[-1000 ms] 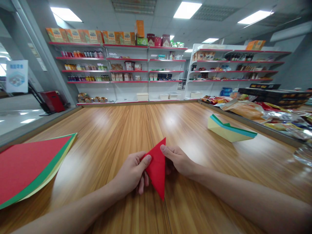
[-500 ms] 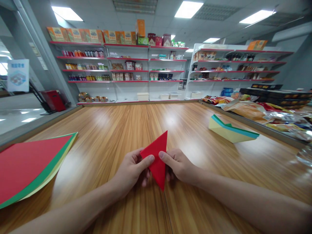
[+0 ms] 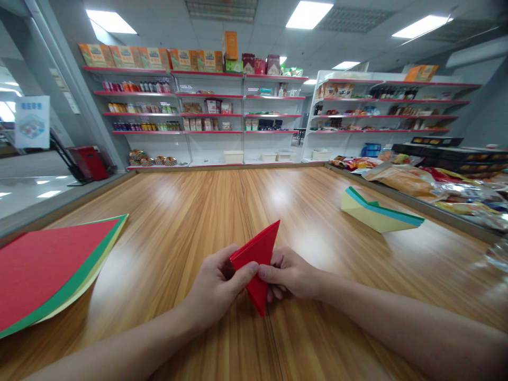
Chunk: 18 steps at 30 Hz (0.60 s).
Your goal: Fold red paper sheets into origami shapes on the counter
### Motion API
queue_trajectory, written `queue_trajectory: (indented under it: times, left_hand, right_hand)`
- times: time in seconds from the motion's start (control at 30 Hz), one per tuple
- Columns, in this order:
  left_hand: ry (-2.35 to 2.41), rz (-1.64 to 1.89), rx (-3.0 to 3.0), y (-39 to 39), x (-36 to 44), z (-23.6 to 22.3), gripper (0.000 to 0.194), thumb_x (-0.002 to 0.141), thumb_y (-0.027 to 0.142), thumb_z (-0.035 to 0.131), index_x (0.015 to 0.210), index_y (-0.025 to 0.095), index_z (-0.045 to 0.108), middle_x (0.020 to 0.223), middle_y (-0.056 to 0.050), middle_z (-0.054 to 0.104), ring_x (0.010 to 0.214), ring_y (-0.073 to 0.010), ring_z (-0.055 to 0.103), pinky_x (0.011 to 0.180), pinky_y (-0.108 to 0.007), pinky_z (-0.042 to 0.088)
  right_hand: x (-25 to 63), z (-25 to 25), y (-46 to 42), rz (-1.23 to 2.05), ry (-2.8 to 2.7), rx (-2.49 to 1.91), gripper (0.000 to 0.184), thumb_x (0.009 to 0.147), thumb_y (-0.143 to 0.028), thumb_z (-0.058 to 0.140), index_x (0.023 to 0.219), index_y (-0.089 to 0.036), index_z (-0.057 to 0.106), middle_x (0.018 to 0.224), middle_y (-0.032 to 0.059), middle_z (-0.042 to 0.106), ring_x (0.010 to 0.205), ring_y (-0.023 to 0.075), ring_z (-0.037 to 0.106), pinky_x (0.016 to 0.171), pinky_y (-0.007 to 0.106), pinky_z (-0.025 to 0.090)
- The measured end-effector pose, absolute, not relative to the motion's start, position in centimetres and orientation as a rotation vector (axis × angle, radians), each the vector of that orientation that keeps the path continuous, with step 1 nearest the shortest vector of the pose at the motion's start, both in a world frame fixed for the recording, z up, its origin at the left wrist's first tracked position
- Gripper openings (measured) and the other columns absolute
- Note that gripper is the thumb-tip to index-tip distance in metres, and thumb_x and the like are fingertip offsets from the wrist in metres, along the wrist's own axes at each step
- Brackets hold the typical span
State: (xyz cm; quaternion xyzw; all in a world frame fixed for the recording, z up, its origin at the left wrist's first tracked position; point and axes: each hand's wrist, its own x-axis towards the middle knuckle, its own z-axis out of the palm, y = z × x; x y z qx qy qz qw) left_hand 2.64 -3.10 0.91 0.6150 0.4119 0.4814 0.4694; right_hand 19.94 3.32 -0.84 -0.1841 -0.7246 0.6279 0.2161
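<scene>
1. Left hand: my left hand (image 3: 216, 286) is closed on the red folded paper (image 3: 257, 251), thumb laid on the near face, the other fingers mostly hidden behind it.
2. Right hand: my right hand (image 3: 293, 272) grips the same piece from the other side, its thumb tip beside the left one, low on the near face.
3. Position: the piece is in front of me, between both hands, over the table (image 3: 198, 211). One point is directed up and away, another down towards me. Layers show slightly parted along the upper left edge.
4. Weight and stiffness, as judged: very light; firm where several layers lie together, springy at the folds, weaker at the single points. Slipping seems a minor risk; the surface looks matt and dry.
5. Fragility, as judged: it should not break, but hard pressure would leave stray creases, and a pull on one layer could tear a fold or open it unevenly.
6. Recommended hold: flat thumb pads near the thick middle, fingers supporting behind, light pressure. The sharp tips are poor holding places; they would bend.
7. Surroundings: well to the right stands a folded paper boat (image 3: 373, 214) in yellow, blue and green; to the left lie coloured sheets (image 3: 51, 264), red uppermost.
</scene>
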Motion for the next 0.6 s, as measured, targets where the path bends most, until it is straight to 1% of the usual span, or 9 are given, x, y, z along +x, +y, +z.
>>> queue_trajectory:
  times: [0.07,0.13,0.2,0.27,0.33,0.4,0.43,0.5,0.6]
  left_hand:
    - [0.873,1.09,1.557,-3.2,2.8,1.1,0.023,0.089,0.036,0.052,0.082,0.016,0.061,0.06,0.0,0.061,0.046,-0.0094,0.049,0.054,-0.022,0.048]
    - [0.783,0.983,1.675,-3.3,2.8,1.2,0.033,0.092,0.035,0.045,0.074,0.015,0.063,0.063,-0.003,0.062,0.052,-0.0106,0.053,0.063,-0.025,0.049]
    - [0.801,0.912,1.721,-3.4,2.7,1.0,0.044,0.093,0.039,0.041,0.066,0.013,0.063,0.056,-0.003,0.057,0.047,-0.0098,0.05,0.055,-0.022,0.047]
    - [0.893,0.891,1.622,-3.4,2.5,0.5,0.049,0.091,0.047,0.042,0.06,0.013,0.06,0.044,0.0,0.048,0.036,-0.0081,0.042,0.037,-0.018,0.036]
    - [0.932,0.88,1.47,-3.2,2.2,0.0,0.052,0.087,0.054,0.045,0.056,0.013,0.055,0.039,0.001,0.045,0.03,-0.0079,0.04,0.03,-0.017,0.028]
    - [0.899,0.856,1.383,-2.9,2.0,-0.2,0.053,0.084,0.056,0.048,0.055,0.012,0.055,0.04,-0.001,0.049,0.03,-0.009,0.044,0.03,-0.017,0.031]
    - [0.873,0.846,1.362,-2.8,1.9,-0.3,0.053,0.084,0.056,0.049,0.056,0.011,0.056,0.041,-0.002,0.052,0.031,-0.0094,0.047,0.031,-0.017,0.034]
    - [0.819,0.833,1.326,-2.6,1.9,-0.2,0.052,0.085,0.053,0.05,0.059,0.009,0.06,0.042,-0.005,0.056,0.032,-0.0101,0.051,0.033,-0.016,0.036]
    - [0.746,0.823,1.224,-2.2,1.9,-0.1,0.049,0.087,0.047,0.05,0.065,0.005,0.065,0.048,-0.009,0.062,0.037,-0.0126,0.058,0.034,-0.015,0.04]
  right_hand:
    - [20.2,-0.8,3.5,1.798,-2.033,-0.5,0.05,0.084,-0.055,0.053,0.062,-0.01,0.058,0.049,0.0003,0.055,0.036,0.0046,0.044,0.033,0.014,0.029]
    - [20.4,-0.8,3.6,1.846,-2.089,-0.521,0.052,0.082,-0.055,0.055,0.058,-0.01,0.056,0.046,-0.0002,0.053,0.034,0.0047,0.041,0.031,0.015,0.027]
    - [20.5,-0.7,3.6,1.9,-2.086,-0.562,0.053,0.08,-0.056,0.057,0.053,-0.01,0.054,0.041,-0.0009,0.05,0.031,0.005,0.039,0.03,0.016,0.025]
    - [20.4,-0.6,3.3,1.922,-1.996,-0.574,0.052,0.079,-0.054,0.059,0.052,-0.01,0.053,0.041,-0.0017,0.048,0.032,0.0051,0.039,0.03,0.016,0.026]
    - [20.0,-0.5,2.9,1.887,-1.875,-0.525,0.045,0.08,-0.05,0.06,0.062,-0.009,0.056,0.049,0.0,0.054,0.041,0.0064,0.048,0.036,0.015,0.034]
    - [19.6,-0.3,2.6,1.822,-1.761,-0.462,0.034,0.081,-0.044,0.063,0.084,-0.01,0.059,0.065,0.0024,0.062,0.052,0.0081,0.056,0.044,0.016,0.043]
    - [19.4,-0.2,2.5,1.799,-1.712,-0.439,0.033,0.081,-0.041,0.063,0.095,-0.012,0.056,0.072,0.0029,0.064,0.054,0.0084,0.058,0.046,0.016,0.045]
    - [19.2,-0.1,2.5,1.771,-1.651,-0.423,0.036,0.081,-0.038,0.064,0.105,-0.015,0.051,0.077,0.0023,0.065,0.049,0.0073,0.057,0.041,0.015,0.044]
    - [19.3,0.0,2.8,1.775,-1.643,-0.474,0.031,0.082,-0.039,0.063,0.099,-0.014,0.055,0.064,-0.0008,0.062,0.038,0.0057,0.05,0.031,0.013,0.038]
